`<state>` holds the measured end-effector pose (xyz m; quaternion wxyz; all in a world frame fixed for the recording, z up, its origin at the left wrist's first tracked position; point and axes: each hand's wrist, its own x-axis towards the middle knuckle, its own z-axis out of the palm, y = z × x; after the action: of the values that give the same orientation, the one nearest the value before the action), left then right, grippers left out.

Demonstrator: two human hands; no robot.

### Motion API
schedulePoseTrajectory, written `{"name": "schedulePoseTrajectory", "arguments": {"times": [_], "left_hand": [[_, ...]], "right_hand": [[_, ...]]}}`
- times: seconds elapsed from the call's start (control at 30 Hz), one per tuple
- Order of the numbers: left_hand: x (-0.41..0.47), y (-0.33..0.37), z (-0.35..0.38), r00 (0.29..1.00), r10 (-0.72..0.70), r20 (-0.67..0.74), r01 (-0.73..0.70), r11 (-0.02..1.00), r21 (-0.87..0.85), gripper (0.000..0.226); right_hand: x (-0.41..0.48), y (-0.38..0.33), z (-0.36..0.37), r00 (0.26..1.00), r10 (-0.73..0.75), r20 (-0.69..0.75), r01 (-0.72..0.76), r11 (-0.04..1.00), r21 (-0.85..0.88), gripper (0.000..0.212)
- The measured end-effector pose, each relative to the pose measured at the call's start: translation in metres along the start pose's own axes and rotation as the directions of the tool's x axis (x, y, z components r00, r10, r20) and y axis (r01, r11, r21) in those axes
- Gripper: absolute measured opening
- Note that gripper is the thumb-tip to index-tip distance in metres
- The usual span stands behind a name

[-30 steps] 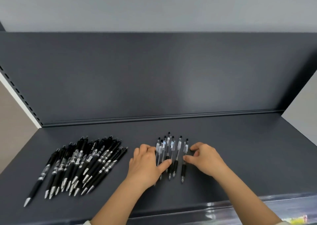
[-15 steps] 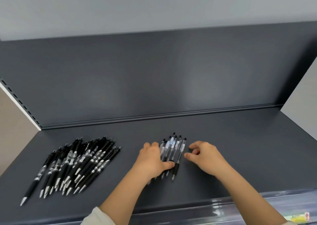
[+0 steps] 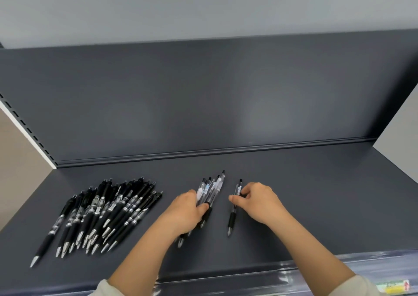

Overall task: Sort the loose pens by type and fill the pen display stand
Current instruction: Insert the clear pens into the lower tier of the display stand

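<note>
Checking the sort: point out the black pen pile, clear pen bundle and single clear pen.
black pen pile [image 3: 113,207], head view, mid-pile.
clear pen bundle [image 3: 210,188], head view, clear barrels.
single clear pen [image 3: 231,222], head view, black grip.

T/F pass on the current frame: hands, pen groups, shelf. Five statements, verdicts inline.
1. The left hand grips a bundle of clear-barrel pens. True.
2. The right hand lies empty on the shelf. False: it pinches a single clear-barrel pen.
3. The pile of black pens lies left of both hands. True.
4. The single pen touches the bundle. False: bare shelf shows between them.
5. The black pens' silver tips point away from the person. False: they point toward the shelf's front edge.
</note>
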<state>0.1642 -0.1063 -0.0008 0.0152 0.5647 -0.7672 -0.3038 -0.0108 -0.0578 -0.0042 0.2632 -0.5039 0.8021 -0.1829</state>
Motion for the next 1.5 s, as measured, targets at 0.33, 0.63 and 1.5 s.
{"name": "schedulePoseTrajectory", "arguments": {"times": [0.33, 0.63, 1.5], "left_hand": [[-0.007, -0.016, -0.005, 0.998, -0.003, -0.061, 0.008, 0.997, 0.079, 0.021], [-0.025, -0.043, -0.028, 0.96, -0.052, -0.274, -0.029, 0.958, -0.285, 0.029], [-0.034, -0.069, -0.023, 0.979, -0.05, -0.196, -0.08, 0.793, -0.604, 0.021]], "right_hand": [[0.008, -0.027, 0.007, 0.998, 0.059, 0.025, -0.056, 0.992, -0.117, 0.043], [0.015, -0.048, 0.026, 0.998, 0.054, 0.028, -0.05, 0.99, -0.133, 0.053], [-0.006, -0.045, 0.017, 0.988, -0.032, 0.15, -0.079, 0.733, 0.675, 0.014]]}}
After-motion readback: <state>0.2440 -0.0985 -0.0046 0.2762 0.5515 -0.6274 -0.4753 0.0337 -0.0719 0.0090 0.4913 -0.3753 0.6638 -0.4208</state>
